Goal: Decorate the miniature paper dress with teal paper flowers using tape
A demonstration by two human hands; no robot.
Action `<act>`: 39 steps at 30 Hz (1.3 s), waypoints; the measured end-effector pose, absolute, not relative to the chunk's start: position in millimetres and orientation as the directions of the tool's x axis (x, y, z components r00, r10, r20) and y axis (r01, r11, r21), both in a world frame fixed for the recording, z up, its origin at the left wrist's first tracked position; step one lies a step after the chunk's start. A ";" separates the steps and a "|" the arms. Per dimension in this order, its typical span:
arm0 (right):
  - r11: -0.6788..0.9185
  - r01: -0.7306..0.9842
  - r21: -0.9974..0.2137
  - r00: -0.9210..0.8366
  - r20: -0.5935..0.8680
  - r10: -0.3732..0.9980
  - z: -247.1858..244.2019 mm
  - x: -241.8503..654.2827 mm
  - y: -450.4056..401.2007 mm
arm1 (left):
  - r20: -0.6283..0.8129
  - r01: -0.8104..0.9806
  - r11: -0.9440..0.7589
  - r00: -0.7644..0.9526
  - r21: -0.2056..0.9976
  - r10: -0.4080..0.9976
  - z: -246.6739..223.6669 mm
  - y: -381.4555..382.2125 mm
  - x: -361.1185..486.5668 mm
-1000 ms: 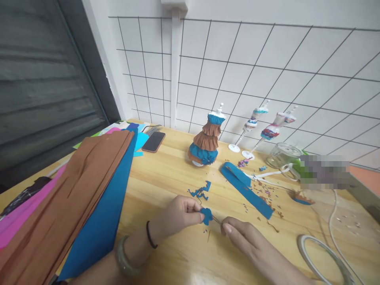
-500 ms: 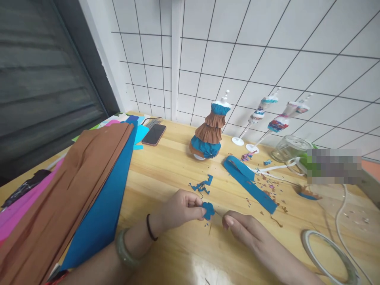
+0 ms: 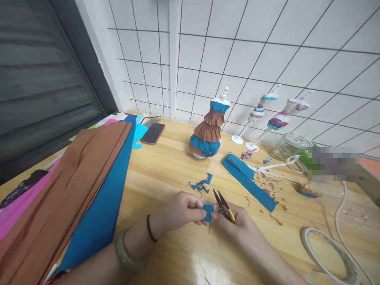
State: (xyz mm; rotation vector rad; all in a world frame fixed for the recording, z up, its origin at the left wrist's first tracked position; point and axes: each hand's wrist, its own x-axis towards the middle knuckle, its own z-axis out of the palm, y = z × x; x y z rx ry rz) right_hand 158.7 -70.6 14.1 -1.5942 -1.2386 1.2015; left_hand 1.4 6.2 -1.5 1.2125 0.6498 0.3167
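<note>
Between thumb and fingers, my left hand pinches a small blue paper flower with rounded petals. My right hand is closed around small scissors with dark blades and a partly yellow handle. The blades point up and away, slightly parted. My right thumb and a fingertip reach the flower's right edge. Jagged blue paper scraps lie just beyond my left hand. Behind them stands a small dress form in a tiered blue and brown crepe paper dress.
Folded brown paper and blue paper fill the left side, near a phone. A blue strip, a glass jar and a tape roll lie right. Two bare-stemmed forms lean by the wall.
My right hand has turned so the scissors now point upward and away from me. Its fingers have moved left to the flower, which my left hand still holds.
</note>
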 end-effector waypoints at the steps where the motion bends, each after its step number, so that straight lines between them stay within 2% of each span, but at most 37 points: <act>1: -0.239 0.244 -0.940 0.100 -0.221 0.970 11.3 159.3 -71.4 | -0.293 0.103 0.349 0.782 0.931 0.550 -1.4 6.0 1.7; 5: -0.255 0.216 -0.943 0.165 -0.222 0.961 3.1 161.1 -74.9 | -0.309 0.060 0.425 0.777 0.903 0.547 -1.4 4.1 4.7; 10: -0.254 0.171 -0.952 0.157 -0.228 0.961 4.7 156.2 -72.5 | -0.261 0.054 0.344 0.761 0.937 0.593 -3.2 0.7 9.9; 13: -0.244 0.183 -0.952 0.132 -0.222 0.966 6.4 155.6 -70.7 | -0.277 0.058 0.354 0.742 0.934 0.610 -3.6 0.5 10.7; 19: -0.239 0.272 -0.932 0.034 -0.239 0.970 10.5 169.0 -77.2 | -0.265 0.056 0.339 0.746 0.939 0.611 -1.8 4.6 6.3; 22: -0.275 0.400 -0.874 0.029 -0.288 0.957 12.8 177.4 -82.3 | -0.239 0.067 0.280 0.730 0.957 0.640 0.5 7.4 2.7; 25: -0.225 0.497 -0.838 -0.045 -0.284 0.958 14.0 180.7 -83.8 | -0.229 0.087 0.240 0.713 0.967 0.663 0.5 9.3 0.7; 30: -0.181 0.522 -0.834 -0.122 -0.282 0.952 15.9 178.4 -80.9 | -0.248 0.116 0.238 0.704 0.964 0.666 -2.2 10.3 1.8; 39: -0.174 0.586 -0.791 -0.118 -0.296 0.948 17.4 176.8 -81.8 | -0.244 0.131 0.216 0.709 0.967 0.662 -3.9 10.1 1.1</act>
